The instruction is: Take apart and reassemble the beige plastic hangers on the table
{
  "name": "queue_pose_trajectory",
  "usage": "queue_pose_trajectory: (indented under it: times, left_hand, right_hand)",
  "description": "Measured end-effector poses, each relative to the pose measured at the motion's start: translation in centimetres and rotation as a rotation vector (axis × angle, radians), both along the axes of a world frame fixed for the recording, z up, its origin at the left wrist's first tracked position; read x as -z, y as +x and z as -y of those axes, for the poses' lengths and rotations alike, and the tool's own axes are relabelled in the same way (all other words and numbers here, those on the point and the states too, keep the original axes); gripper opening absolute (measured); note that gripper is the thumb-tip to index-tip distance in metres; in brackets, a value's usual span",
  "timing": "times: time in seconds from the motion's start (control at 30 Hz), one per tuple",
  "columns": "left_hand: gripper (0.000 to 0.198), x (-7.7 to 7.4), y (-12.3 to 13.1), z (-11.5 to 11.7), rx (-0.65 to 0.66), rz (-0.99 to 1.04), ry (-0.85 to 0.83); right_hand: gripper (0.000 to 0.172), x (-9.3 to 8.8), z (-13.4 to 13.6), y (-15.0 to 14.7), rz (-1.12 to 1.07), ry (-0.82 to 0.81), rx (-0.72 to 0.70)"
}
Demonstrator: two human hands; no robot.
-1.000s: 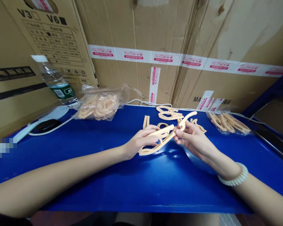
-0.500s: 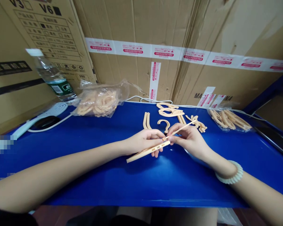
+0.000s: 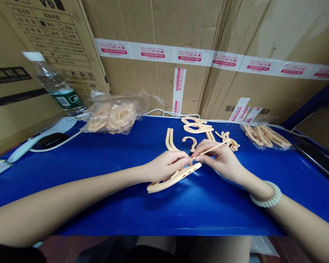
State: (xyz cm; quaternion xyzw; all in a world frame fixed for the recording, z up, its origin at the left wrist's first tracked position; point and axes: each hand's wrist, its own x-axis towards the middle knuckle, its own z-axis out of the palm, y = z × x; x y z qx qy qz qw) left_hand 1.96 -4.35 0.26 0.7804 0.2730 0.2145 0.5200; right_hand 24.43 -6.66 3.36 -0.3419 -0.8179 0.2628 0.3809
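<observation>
Near the middle of the blue table, my left hand [image 3: 171, 165] is closed on a beige plastic hanger piece [image 3: 172, 181], curved and slotted along its edge. My right hand [image 3: 218, 157] pinches a second, thin-looking hanger piece [image 3: 214, 147], seen nearly edge-on. The fingertips of both hands meet where the two pieces come close together; whether they are joined there is hidden by the fingers. Just beyond lie a loose hanger hook [image 3: 190, 141], a pair of curved hanger arms [image 3: 170, 138], looped hanger frames [image 3: 197, 128] and a small heap of hooked parts [image 3: 230, 140].
A clear bag of beige parts [image 3: 112, 117] lies at the back left, beside a water bottle [image 3: 57, 86] and a pale blue brush-like object [image 3: 44, 137]. Another bag of parts [image 3: 265, 136] and a dark phone-like slab [image 3: 318, 162] are at right. Cardboard boxes [image 3: 153, 84] wall the back.
The curved piece at my left hand has turned, showing more of its broad side and slots. My hands stay together; the whole view has shifted slightly.
</observation>
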Motion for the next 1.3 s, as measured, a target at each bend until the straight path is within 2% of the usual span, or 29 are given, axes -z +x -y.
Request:
queue_pose_trajectory:
  times: [0.13,0.23,0.37,0.47,0.53,0.6,0.63,0.7,0.8,0.87,0.97,1.17,1.23,1.3]
  left_hand:
    - [0.037,-0.1,0.0,0.1,0.010,-0.062,0.182]
    - [0.037,-0.3,0.0,0.2,0.046,-0.067,0.188]
    - [0.037,-0.4,-0.1,0.2,0.104,-0.043,0.038]
    - [0.040,-0.1,0.0,0.0,0.110,0.071,-0.206]
    - [0.039,0.5,0.1,-0.5,0.099,0.204,-0.400]
    - [0.038,1.1,0.4,-1.1,0.135,0.305,-0.570]
    - [0.038,1.4,0.5,-1.4,0.155,0.339,-0.630]
    - [0.037,1.7,0.6,-1.9,0.151,0.405,-0.689]
    - [0.032,1.6,0.6,-2.0,0.090,0.482,-0.717]
    - [0.029,1.3,0.6,-1.8,0.043,0.510,-0.747]
    - [0.026,1.0,0.4,-1.6,-0.021,0.524,-0.770]
    - [0.027,1.0,0.4,-1.5,-0.021,0.533,-0.738]
    - [0.027,0.8,0.5,-1.5,-0.035,0.528,-0.734]
    - [0.027,0.6,0.5,-1.4,-0.057,0.521,-0.737]
  right_hand:
    - [0.015,-0.1,0.1,0.0,0.049,0.202,-0.069]
    - [0.019,0.1,0.4,0.2,0.140,0.340,-0.111]
    - [0.024,-0.1,0.8,0.2,0.271,0.481,-0.142]
    - [0.022,-1.1,0.7,0.5,0.244,0.517,-0.136]
    - [0.017,-2.4,0.3,1.6,0.161,0.468,-0.018]
    - [0.012,-3.6,-0.6,3.5,0.113,0.342,0.203]
    - [0.012,-4.1,-1.1,4.7,0.132,0.242,0.316]
    - [0.013,-4.8,-2.3,7.2,0.275,0.040,0.450]
    - [0.043,-4.7,-3.8,9.9,0.576,-0.203,0.599]
    - [0.053,-4.1,-4.6,10.5,0.752,-0.286,0.678]
    - [0.049,-3.3,-5.4,10.4,0.890,-0.302,0.753]
    - [0.031,-2.7,-5.3,10.4,0.972,-0.212,0.848]
    - [0.031,-2.9,-4.7,9.9,0.959,-0.129,0.866]
    - [0.033,-3.0,-4.0,8.9,0.856,0.029,0.804]
